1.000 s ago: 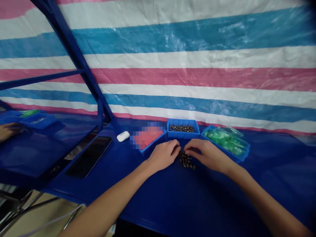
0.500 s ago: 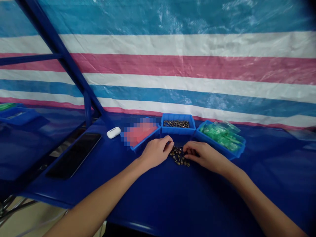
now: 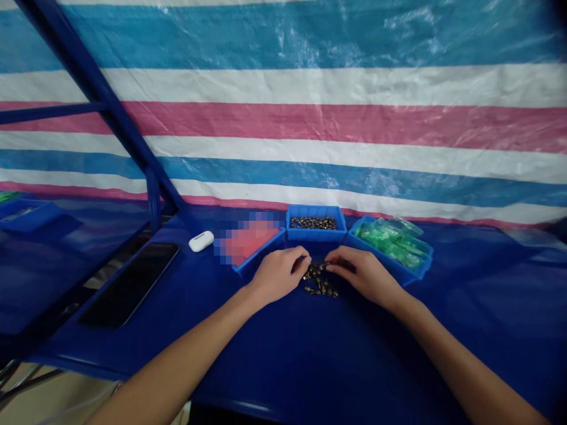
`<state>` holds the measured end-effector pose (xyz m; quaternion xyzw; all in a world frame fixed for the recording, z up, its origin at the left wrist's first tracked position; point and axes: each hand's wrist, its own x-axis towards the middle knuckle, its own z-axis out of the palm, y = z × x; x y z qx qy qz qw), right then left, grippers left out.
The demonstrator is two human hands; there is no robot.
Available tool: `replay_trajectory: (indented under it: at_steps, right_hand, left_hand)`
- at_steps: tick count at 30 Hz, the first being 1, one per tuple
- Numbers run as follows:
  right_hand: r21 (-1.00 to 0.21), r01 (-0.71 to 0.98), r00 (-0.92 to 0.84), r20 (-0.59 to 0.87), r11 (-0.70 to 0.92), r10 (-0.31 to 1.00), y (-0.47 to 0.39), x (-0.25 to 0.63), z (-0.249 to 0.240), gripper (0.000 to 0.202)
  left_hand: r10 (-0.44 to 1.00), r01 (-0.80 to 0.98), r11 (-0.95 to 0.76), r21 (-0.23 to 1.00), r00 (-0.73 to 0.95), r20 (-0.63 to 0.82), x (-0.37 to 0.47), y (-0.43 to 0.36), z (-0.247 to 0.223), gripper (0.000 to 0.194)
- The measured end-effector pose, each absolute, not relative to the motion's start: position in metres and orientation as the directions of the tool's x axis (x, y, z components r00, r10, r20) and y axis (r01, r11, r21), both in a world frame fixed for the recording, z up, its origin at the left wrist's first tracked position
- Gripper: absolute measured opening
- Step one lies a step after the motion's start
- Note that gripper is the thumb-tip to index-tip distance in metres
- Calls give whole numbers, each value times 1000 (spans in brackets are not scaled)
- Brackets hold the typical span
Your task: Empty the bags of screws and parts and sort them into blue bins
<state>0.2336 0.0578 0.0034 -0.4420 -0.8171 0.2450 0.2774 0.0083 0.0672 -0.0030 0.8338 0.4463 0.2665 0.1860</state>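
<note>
A loose pile of small dark and brass-coloured metal parts (image 3: pixel 322 287) lies on the blue table between my hands. My left hand (image 3: pixel 280 273) is at the pile's left edge, thumb and index finger pinched together; whatever they may hold is hidden. From the right, my right hand (image 3: pixel 364 270) reaches over the far side of the pile, its thumb and forefinger closed on one small metal part (image 3: pixel 325 267). Just beyond the hands stands a blue bin (image 3: pixel 316 236) with many similar metal parts in it.
Left of that bin is another blue bin (image 3: pixel 261 251) with pixelated red contents. A blue bin (image 3: pixel 410 276) of green plastic packets (image 3: pixel 392 241) stands at right. A white earbud case (image 3: pixel 201 241) and a black phone (image 3: pixel 130 286) lie on the left. Striped sheeting (image 3: pixel 336 124) hangs behind.
My right hand has shifted slightly left and its fingertips have closed on a part at the pile's far side. My left hand stays nearly in place. The view has tilted slightly.
</note>
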Motion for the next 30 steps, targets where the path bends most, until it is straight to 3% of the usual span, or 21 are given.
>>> replay_trajectory:
  at_steps: [4, 11, 16, 22, 26, 30]
  right_hand:
    - [-678, 545, -361, 341, 493, 868, 51, 222, 3, 10]
    - [-646, 484, -401, 436, 590, 806, 47, 215, 3, 8]
    - [-634, 492, -428, 420, 596, 801, 46, 215, 4, 9]
    - [-578, 600, -233, 534, 553, 812, 88, 211, 33, 15]
    - [-644, 602, -174, 471, 472, 865, 108, 215, 43, 34]
    - [-592, 641, -345, 346, 488, 873, 88, 221, 24, 18]
  left_hand:
    - [797, 516, -586, 624, 507, 329, 11, 66, 0, 19]
    - [787, 417, -570, 708, 526, 323, 13, 66, 1, 17]
    - [809, 435, -538, 722, 507, 298, 15, 66, 1, 20]
    - [891, 584, -453, 674, 318, 323, 12, 68, 2, 30]
    - [901, 675, -429, 600, 272, 338, 9, 70, -3, 24]
    - [891, 701, -443, 559, 278, 359, 8, 71, -6, 20]
